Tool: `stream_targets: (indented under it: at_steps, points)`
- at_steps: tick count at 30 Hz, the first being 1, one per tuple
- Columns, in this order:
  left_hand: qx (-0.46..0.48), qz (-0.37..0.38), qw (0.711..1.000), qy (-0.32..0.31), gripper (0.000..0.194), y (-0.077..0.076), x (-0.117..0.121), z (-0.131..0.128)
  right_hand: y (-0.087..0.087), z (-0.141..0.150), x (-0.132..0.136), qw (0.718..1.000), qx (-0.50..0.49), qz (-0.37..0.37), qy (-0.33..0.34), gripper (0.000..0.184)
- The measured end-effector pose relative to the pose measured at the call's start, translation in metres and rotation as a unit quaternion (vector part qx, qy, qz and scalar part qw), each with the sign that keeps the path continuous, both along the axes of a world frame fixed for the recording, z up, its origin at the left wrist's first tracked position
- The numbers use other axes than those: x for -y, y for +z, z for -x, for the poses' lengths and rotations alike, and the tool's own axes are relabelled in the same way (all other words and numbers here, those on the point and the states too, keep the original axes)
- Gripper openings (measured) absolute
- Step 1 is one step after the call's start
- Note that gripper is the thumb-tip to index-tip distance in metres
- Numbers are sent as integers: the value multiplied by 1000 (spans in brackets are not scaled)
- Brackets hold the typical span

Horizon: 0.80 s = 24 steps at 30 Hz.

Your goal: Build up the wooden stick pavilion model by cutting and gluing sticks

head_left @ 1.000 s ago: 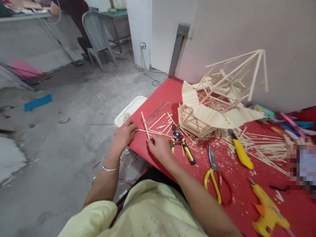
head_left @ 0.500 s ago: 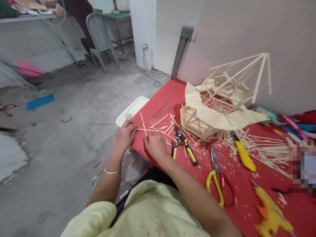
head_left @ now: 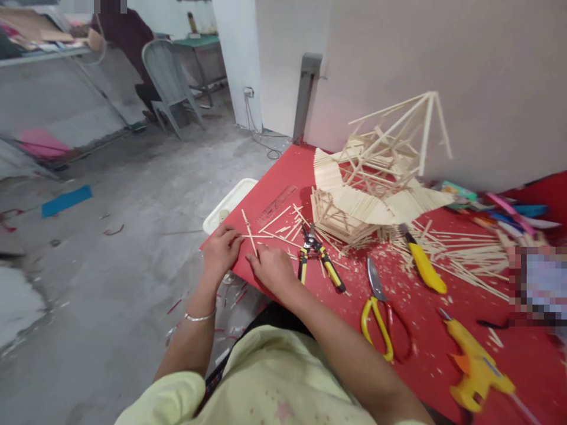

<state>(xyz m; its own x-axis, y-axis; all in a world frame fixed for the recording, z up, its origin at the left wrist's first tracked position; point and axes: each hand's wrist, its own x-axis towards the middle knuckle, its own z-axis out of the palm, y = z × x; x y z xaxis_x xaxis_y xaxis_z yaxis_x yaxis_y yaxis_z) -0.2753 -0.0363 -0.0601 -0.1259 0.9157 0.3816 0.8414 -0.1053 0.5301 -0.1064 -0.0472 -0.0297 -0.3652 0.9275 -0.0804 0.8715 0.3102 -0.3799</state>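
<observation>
At the red table's near left corner, my left hand (head_left: 221,254) is closed, with its fingertips on the left end of a thin wooden stick (head_left: 262,236) lying crosswise. My right hand (head_left: 275,268) pinches the lower end of another thin stick (head_left: 248,224), which slants up and crosses the first one. Both hands rest low over the tabletop. Short cut sticks (head_left: 290,227) lie just beyond my right hand, beside yellow-and-black pliers (head_left: 313,251) with parted handles. A clear ruler (head_left: 277,203) lies behind the crossed sticks.
A stick-built model (head_left: 376,189) stands at the back of the red table (head_left: 310,330). Scissors with yellow and red handles (head_left: 376,313), a yellow cutter (head_left: 425,265), a yellow glue gun (head_left: 478,366) and loose sticks (head_left: 473,260) lie rightward. A person (head_left: 128,41) sits far left.
The view has shifted slightly, so the table and its tools appear further left. Both hands stay at the crossed sticks with little visible movement.
</observation>
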Motion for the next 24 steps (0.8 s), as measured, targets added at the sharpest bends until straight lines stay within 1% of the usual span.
stream_targets:
  at_steps: [3,5,7,9,12,15,17,19,22,23,24]
  points:
    - [67,-24,997,-10,22,9,-1,-8,-1,-17,5,999,-37,-21,-12,39]
    - [125,-21,991,-34,24,12,-3,-20,-1,-35,9,994,-93,-50,-37,35]
    - [192,3,978,-77,23,16,-4,-37,4,-56,13,981,-165,-82,-64,31]
    - [255,28,958,-131,22,22,-5,-55,12,-75,13,963,-234,-97,-86,28]
    - [321,50,931,-169,20,33,-5,-79,24,-90,12,939,-322,-76,-99,25]
    - [374,81,902,-197,19,38,-4,-94,28,-93,9,914,-389,-52,-102,23]
    - [423,108,875,-212,19,37,-3,-100,25,-95,8,902,-414,-50,-110,17]
    - [486,149,834,-217,22,32,-3,-105,20,-99,6,895,-426,-53,-123,17]
    - [572,213,761,-218,26,27,-3,-110,17,-110,6,881,-438,-67,-164,29]
    - [591,226,743,-218,26,26,-3,-112,17,-115,7,880,-434,-72,-180,34]
    - [603,233,732,-216,26,26,-4,-114,19,-119,7,882,-424,-76,-193,39]
